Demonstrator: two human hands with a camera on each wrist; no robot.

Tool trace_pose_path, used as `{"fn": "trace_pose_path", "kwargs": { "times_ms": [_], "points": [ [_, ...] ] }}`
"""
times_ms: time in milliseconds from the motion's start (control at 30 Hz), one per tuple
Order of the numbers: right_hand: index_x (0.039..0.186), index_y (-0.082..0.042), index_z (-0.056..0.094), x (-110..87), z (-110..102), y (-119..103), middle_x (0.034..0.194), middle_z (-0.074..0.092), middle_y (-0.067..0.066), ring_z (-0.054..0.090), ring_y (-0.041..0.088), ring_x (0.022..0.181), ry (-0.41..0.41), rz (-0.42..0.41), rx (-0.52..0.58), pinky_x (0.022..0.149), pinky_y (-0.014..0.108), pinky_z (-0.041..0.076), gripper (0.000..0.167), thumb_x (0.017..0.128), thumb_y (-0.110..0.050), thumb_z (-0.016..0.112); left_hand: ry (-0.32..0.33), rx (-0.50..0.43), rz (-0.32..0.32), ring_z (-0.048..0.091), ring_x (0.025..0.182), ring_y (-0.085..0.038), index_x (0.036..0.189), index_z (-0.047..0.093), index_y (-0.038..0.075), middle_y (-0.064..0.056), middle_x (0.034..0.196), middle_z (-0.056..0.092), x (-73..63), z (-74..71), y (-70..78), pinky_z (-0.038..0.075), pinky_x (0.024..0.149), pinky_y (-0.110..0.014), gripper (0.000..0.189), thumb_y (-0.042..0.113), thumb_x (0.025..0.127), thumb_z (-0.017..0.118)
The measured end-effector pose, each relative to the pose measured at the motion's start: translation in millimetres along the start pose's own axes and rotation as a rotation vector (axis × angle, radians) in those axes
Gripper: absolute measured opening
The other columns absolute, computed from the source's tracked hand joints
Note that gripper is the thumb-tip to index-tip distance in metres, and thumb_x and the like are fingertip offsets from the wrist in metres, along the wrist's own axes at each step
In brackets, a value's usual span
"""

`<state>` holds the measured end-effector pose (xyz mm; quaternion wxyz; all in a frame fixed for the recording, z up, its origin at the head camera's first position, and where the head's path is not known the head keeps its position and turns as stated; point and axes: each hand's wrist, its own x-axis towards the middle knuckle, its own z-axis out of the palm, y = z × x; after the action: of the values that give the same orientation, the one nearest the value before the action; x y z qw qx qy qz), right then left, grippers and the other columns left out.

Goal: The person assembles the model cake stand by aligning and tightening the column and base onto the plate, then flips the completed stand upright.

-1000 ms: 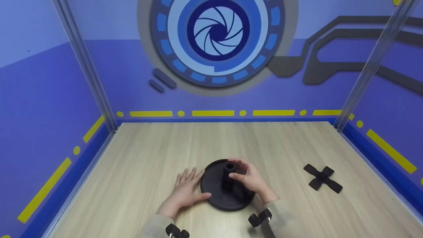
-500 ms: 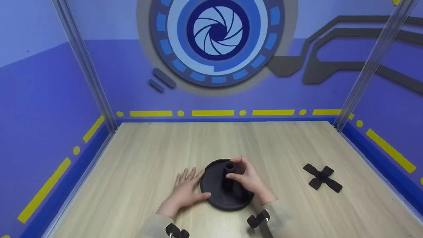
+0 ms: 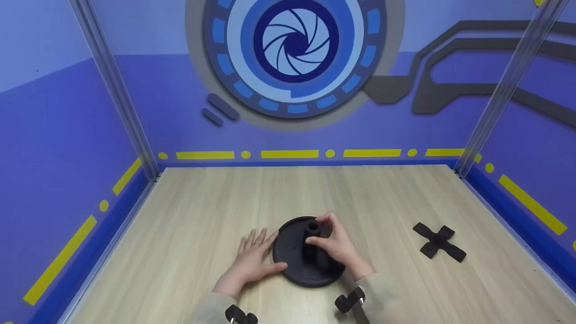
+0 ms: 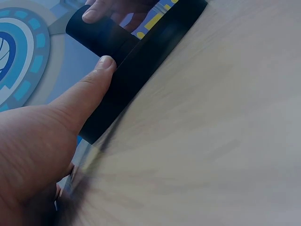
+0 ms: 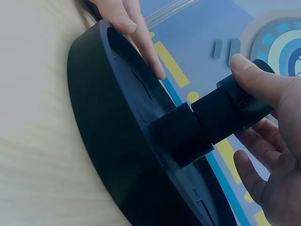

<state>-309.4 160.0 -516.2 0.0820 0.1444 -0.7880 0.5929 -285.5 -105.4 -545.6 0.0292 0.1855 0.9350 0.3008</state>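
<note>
A black round base [image 3: 290,258] with a raised rim lies flat on the table. From its middle rises an upright black tube [image 3: 311,231], hollow at the top. My right hand [image 3: 338,243] grips the tube's upper part, the thumb in front and the fingers behind. In the right wrist view a seam shows between a lower collar [image 5: 181,136] and the upper part. My left hand [image 3: 253,260] is spread beside the base, its straight thumb [image 4: 91,87] touching the rim and its fingers along the left side.
To the right, a black cross-shaped piece [image 3: 439,241] with four flared arms lies on the wooden table [image 3: 216,202]. Blue printed walls and metal corner posts [image 3: 504,96] enclose the table at the back and sides.
My right thumb has slid slightly left across the tube, and the right wrist has shifted a little left. The left hand, the base and the cross-shaped piece stay in place.
</note>
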Motion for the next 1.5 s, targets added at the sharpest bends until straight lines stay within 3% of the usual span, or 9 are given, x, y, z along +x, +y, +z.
{"fn": "trace_pose_path", "kwargs": {
  "times_ms": [167,367,600,900,1000,1267,1500],
  "points": [
    [0.127,0.000,0.057,0.9,-1.4,1.1,0.123,0.068,0.017,0.062,0.017,0.114,-0.037,-0.006,-0.007,0.102,0.021,0.047,0.061,0.075,-0.005,0.090,-0.004,-0.002,-0.006,0.009,0.158,-0.052,0.162,0.034,0.019,-0.025,0.169,0.024,0.2,-0.2,0.1,0.003,0.127,-0.070,0.097,0.067,0.085,0.071],
    [0.146,-0.001,0.053,2.6,-12.2,2.1,0.144,0.061,0.022,0.053,0.036,0.139,-0.181,-0.021,0.024,0.115,0.021,0.040,0.069,0.085,-0.011,0.083,-0.009,-0.022,-0.015,0.007,0.158,-0.051,0.162,0.034,0.020,-0.023,0.170,0.022,0.4,-0.8,0.9,0.001,0.127,-0.069,0.097,0.067,0.085,0.070],
    [0.148,0.004,0.049,3.8,-19.1,1.9,0.148,0.058,0.022,0.051,0.035,0.142,-0.301,-0.075,0.076,0.113,0.013,0.037,0.062,0.093,-0.011,0.074,-0.009,-0.014,-0.010,0.008,0.158,-0.052,0.162,0.035,0.019,-0.024,0.169,0.023,0.3,0.0,0.4,0.002,0.127,-0.070,0.097,0.067,0.085,0.071],
    [0.145,0.007,0.051,2.9,-19.7,0.9,0.145,0.058,0.029,0.059,0.001,0.127,-0.304,-0.072,0.094,0.107,0.010,0.042,0.056,0.095,-0.006,0.071,-0.006,-0.012,-0.002,0.008,0.157,-0.053,0.162,0.034,0.019,-0.025,0.169,0.023,-0.6,-1.3,0.5,0.002,0.126,-0.070,0.097,0.066,0.085,0.071],
    [0.144,0.006,0.053,3.0,-19.0,0.4,0.143,0.060,0.028,0.061,0.003,0.125,-0.288,-0.047,0.084,0.106,0.013,0.045,0.056,0.093,-0.007,0.073,-0.007,-0.008,-0.002,0.008,0.157,-0.053,0.162,0.034,0.019,-0.025,0.169,0.023,-0.5,-0.7,0.0,0.002,0.127,-0.070,0.098,0.067,0.085,0.071],
    [0.138,0.005,0.059,4.3,-16.0,0.0,0.138,0.064,0.023,0.064,0.025,0.126,-0.231,0.003,0.024,0.105,0.021,0.049,0.053,0.090,-0.010,0.078,0.000,-0.014,-0.008,0.008,0.158,-0.053,0.162,0.035,0.020,-0.025,0.169,0.023,-0.9,-0.2,0.3,0.002,0.127,-0.070,0.096,0.065,0.085,0.072],
    [0.132,0.005,0.061,4.4,-13.4,-0.5,0.132,0.068,0.023,0.065,0.008,0.115,-0.198,0.011,0.021,0.101,0.017,0.050,0.051,0.087,-0.007,0.080,0.005,-0.004,-0.003,0.009,0.157,-0.053,0.162,0.035,0.019,-0.025,0.169,0.024,-1.0,-0.6,0.6,0.003,0.127,-0.070,0.097,0.066,0.085,0.072]
  ]
}}
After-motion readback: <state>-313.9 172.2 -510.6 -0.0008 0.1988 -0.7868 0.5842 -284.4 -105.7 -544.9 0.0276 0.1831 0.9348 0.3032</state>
